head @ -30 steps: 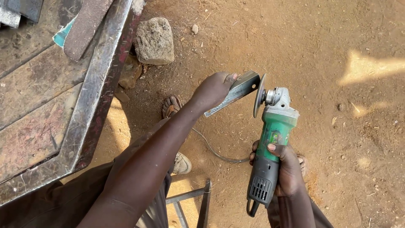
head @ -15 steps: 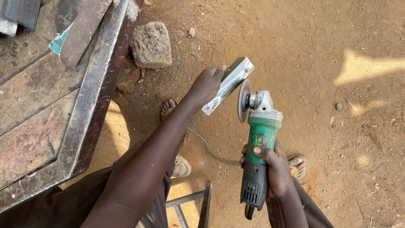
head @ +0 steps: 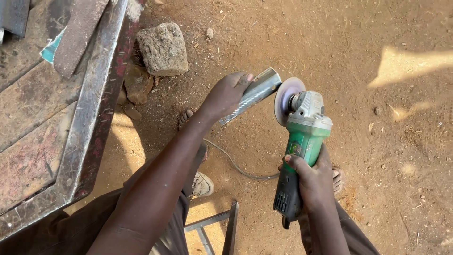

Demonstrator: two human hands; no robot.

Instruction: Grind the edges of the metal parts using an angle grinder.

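Green-bodied angle grinder (head: 302, 156) meeting a short silvery steel offcut (head: 252, 94) above the dirt floor.
Your left hand (head: 226, 94) is wrapped around the offcut's lower end, its long axis slanting up-right to the grey disc (head: 286, 100); your right hand (head: 314, 182) is clenched on the grinder's handle, nearer you.

We're in an open-air metalworking yard on a bare dirt floor (head: 330, 47). A rusty steel-framed desk (head: 80, 132) stands here, rough stones (head: 161, 48) lie just beside its edge, and an angle grinder (head: 299, 141) is well off to its right.
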